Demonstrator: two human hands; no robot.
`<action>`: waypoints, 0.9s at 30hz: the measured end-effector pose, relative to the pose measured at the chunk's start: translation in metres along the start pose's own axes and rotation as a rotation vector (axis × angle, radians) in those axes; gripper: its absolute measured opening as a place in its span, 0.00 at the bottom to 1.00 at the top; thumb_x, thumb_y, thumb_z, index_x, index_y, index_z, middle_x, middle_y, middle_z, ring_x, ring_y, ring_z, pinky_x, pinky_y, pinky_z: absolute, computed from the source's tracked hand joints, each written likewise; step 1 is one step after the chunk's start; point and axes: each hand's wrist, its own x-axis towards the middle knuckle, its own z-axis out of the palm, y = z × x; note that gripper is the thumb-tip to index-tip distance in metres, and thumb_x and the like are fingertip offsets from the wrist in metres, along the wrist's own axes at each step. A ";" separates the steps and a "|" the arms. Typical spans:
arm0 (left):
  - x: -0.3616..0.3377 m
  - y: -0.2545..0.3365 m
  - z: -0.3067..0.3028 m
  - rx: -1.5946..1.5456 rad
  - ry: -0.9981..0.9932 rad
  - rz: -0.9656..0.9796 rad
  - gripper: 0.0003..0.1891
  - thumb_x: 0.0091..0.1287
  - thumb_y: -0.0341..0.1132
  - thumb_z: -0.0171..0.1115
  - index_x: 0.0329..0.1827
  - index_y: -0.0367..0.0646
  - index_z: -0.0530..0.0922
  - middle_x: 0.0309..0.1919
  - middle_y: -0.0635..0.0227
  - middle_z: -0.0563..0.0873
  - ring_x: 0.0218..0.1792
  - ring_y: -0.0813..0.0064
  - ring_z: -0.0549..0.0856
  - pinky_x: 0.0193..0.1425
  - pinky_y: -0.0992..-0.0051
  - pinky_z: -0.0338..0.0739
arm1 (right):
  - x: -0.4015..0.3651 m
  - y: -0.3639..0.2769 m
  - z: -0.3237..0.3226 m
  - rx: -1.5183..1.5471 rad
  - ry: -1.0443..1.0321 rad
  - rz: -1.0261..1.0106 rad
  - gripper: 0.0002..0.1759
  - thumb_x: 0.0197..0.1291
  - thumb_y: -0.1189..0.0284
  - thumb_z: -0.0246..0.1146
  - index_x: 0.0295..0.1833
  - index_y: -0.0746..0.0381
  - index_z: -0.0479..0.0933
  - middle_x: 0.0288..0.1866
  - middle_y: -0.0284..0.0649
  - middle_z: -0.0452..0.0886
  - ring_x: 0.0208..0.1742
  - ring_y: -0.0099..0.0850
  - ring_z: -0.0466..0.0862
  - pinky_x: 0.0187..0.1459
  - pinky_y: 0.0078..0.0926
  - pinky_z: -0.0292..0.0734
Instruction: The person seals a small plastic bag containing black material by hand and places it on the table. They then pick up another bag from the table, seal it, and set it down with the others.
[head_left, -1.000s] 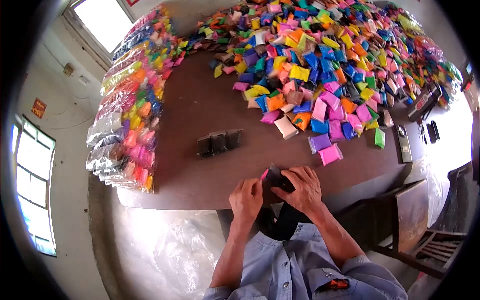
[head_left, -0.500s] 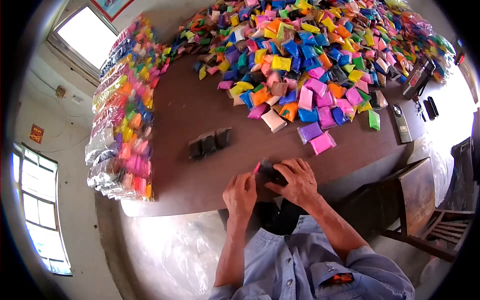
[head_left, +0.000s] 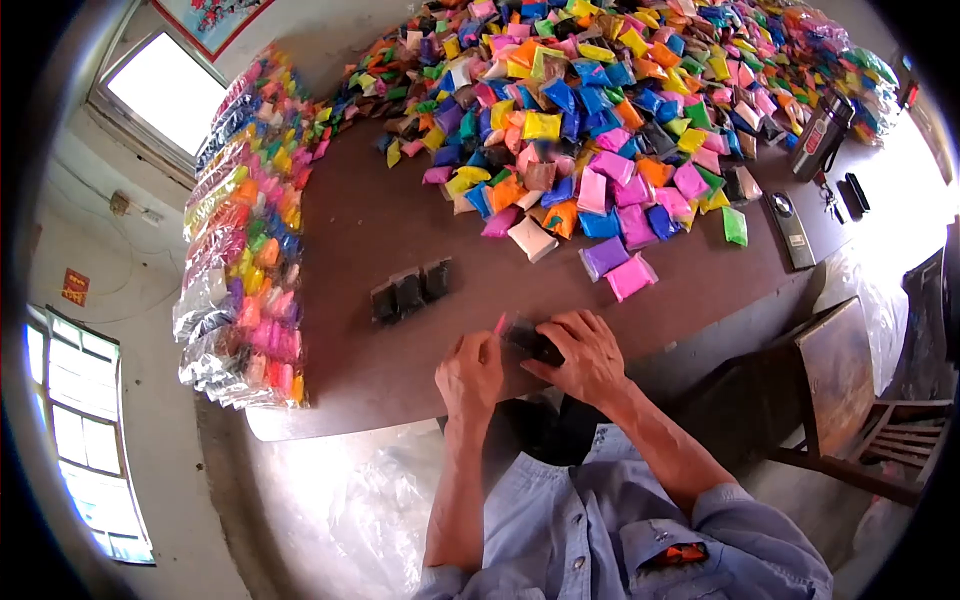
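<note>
Near the table's front edge, my right hand [head_left: 582,355] is closed around a small black packet [head_left: 520,335] in clear wrap, partly hidden by the fingers. To its left my left hand [head_left: 470,375] is closed in a pinch. A thin pink piece [head_left: 500,323] stands up at the left fingertips, against the black packet's left end; its kind is too small to tell. Several black packets [head_left: 408,292] lie side by side on the brown table [head_left: 345,350], left of and beyond my hands.
A large heap of small colourful packets [head_left: 600,130] covers the table's far side. Clear bags of packets [head_left: 245,250] line the left edge. At the right are a flask [head_left: 825,135], a grey metallic oblong device [head_left: 792,230] and keys [head_left: 830,200]. A wooden chair [head_left: 835,375] stands close by.
My head view has shifted slightly. Both hands stay by the black packet, and the thin pink piece now stands more upright and a little farther from the right hand.
</note>
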 end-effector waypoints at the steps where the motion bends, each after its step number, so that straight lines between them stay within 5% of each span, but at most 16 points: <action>1: 0.001 0.003 -0.002 -0.041 0.009 0.012 0.02 0.67 0.31 0.72 0.40 0.46 0.86 0.33 0.58 0.89 0.34 0.51 0.90 0.36 0.58 0.83 | 0.000 0.001 0.000 -0.006 0.010 -0.014 0.29 0.50 0.57 0.83 0.55 0.58 0.84 0.54 0.39 0.85 0.58 0.44 0.83 0.62 0.43 0.78; 5: -0.009 0.022 -0.001 -0.079 -0.037 0.033 0.04 0.65 0.27 0.74 0.41 0.40 0.87 0.36 0.55 0.91 0.35 0.51 0.91 0.39 0.60 0.84 | -0.003 0.006 0.003 0.034 0.027 0.001 0.29 0.51 0.57 0.83 0.53 0.58 0.82 0.54 0.40 0.85 0.58 0.45 0.83 0.62 0.42 0.77; 13: -0.006 0.014 0.004 0.142 -0.089 0.060 0.03 0.67 0.29 0.72 0.41 0.43 0.88 0.36 0.55 0.91 0.36 0.52 0.91 0.40 0.59 0.85 | -0.005 0.010 0.006 0.041 0.002 -0.003 0.26 0.53 0.57 0.82 0.49 0.58 0.78 0.53 0.41 0.84 0.59 0.44 0.82 0.63 0.41 0.76; 27: -0.009 0.021 0.007 0.080 -0.078 0.134 0.01 0.69 0.32 0.70 0.40 0.46 0.86 0.34 0.58 0.90 0.35 0.49 0.90 0.38 0.55 0.85 | -0.006 0.010 0.004 0.081 0.026 -0.020 0.22 0.55 0.59 0.80 0.47 0.59 0.80 0.51 0.42 0.83 0.59 0.46 0.81 0.61 0.44 0.76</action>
